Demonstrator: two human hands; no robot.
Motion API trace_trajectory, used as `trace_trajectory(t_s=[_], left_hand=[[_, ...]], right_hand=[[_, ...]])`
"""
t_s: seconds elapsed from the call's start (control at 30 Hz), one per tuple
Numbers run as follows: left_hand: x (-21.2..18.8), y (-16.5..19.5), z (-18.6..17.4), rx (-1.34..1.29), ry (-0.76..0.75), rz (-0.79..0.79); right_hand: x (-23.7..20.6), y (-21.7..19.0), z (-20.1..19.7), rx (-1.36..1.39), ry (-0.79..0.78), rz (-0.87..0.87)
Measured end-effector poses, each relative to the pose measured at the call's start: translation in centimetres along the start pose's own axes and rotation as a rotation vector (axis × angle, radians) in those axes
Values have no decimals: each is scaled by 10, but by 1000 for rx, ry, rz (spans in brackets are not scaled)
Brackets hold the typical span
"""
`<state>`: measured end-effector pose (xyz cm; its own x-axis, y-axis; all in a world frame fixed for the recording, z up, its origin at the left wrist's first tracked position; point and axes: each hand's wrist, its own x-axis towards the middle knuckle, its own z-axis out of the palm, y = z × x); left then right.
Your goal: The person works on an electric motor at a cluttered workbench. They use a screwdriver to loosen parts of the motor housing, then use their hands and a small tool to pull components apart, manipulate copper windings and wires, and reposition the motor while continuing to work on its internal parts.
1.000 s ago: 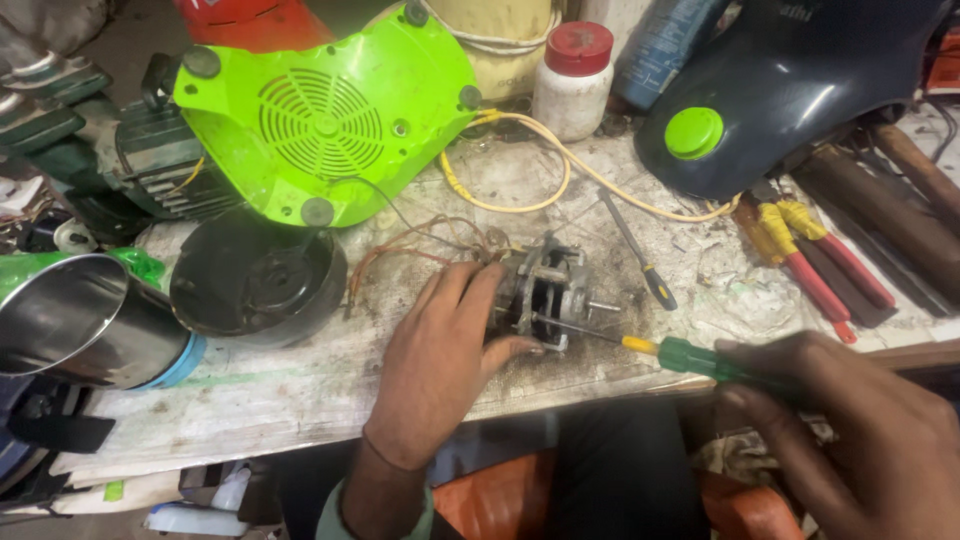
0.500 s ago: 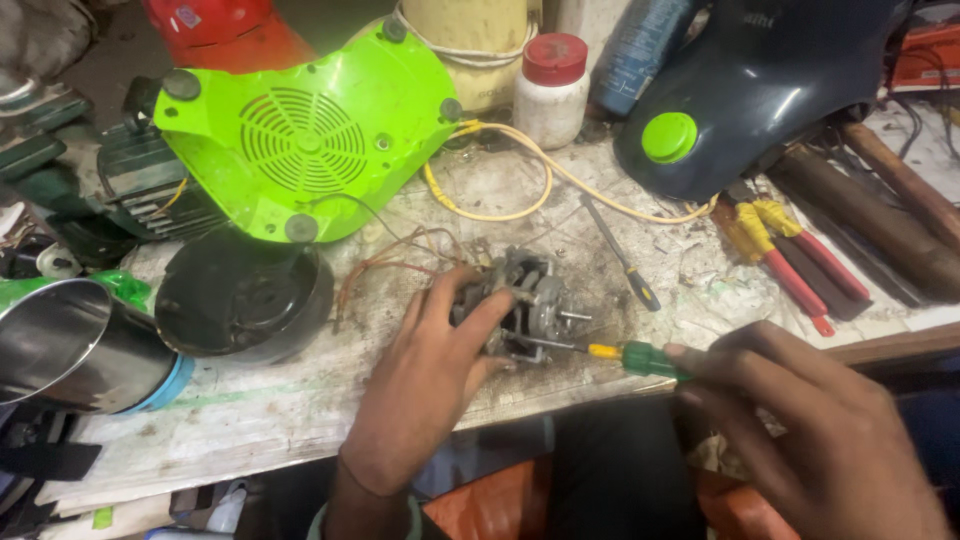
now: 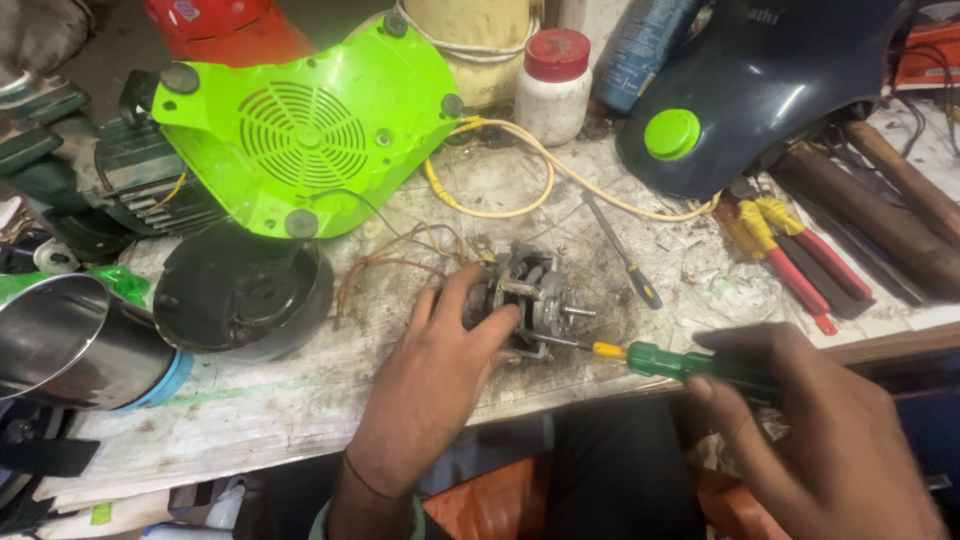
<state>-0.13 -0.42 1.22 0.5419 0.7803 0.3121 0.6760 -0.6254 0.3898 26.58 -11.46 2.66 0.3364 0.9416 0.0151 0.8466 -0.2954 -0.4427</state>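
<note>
A small grey metal electric motor [image 3: 530, 300] is gripped by the left hand [image 3: 430, 395] on the worn white workbench [image 3: 250, 410]. A green-handled screwdriver [image 3: 660, 358] is clasped by the right hand [image 3: 810, 440], its tip touching the motor.

Two bare hands, no gloves. Left hand [image 3: 430, 390]: thin dark band at wrist, light greenish sleeve edge just below. Right hand [image 3: 820, 440]: no rings, no sleeve visible.

Light: bright, even, from overhead; green housing [image 3: 310, 130] saturated, no clipping. Soft shadows under housing, on surface [image 3: 300, 400] below it. Glare streaks on steel cup [image 3: 70, 345] left of housing and on dark blue shell [image 3: 770, 90] to its right. Right hand [image 3: 820, 440] motion-blurred; centre sharp. Slight wide-angle stretch at corners.
</note>
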Motion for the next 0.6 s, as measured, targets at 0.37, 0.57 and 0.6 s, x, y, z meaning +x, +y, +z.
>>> trace_trajectory(t_s=[0.37, 0.57, 0.6], left_hand=[[0, 3, -2, -10, -43, -41], [-1, 3, -2, 1, -12, -22], [-1, 3, -2, 0, -10, -20]], right_hand=[[-5, 3, 5, 56, 51, -209], [-3, 2, 1, -35, 179, -437], [-4, 1, 1, 48, 246, -589]])
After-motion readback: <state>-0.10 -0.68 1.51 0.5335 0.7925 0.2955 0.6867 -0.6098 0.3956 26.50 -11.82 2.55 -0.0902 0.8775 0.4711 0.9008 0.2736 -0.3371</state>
